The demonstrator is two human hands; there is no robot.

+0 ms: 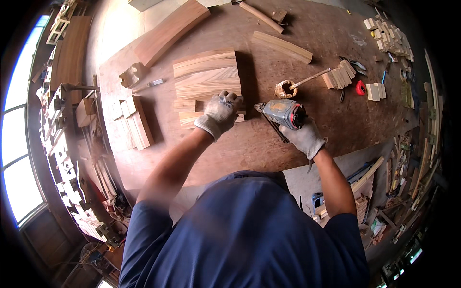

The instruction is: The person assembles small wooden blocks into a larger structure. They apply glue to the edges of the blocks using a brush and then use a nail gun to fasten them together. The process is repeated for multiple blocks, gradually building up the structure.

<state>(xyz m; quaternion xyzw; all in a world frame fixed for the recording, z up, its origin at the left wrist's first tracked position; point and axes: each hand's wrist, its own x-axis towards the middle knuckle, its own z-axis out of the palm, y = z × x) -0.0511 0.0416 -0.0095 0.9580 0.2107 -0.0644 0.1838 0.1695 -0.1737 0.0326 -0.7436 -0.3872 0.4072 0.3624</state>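
Note:
On the bench lies a stack of striped wooden boards (206, 69), side by side, with a small gap near its near edge. My left hand (222, 111), in a white work glove, curls its fingers over a short wooden piece (189, 119) at the near right corner of that stack. In my gloved right hand (306, 138) is a grey nail gun (281, 113). Its narrow nose points left and stands apart from the boards, just to their right. The palm side of both hands is hidden.
Round the brown worktable (211, 161) lie a long plank (173, 29), a block with small pieces (137, 122), a brush (149, 85), a glue pot (286, 89) with a stick, wooden blocks (340, 75) and a red tape measure (360, 87). Offcuts (391, 38) are heaped at the far right.

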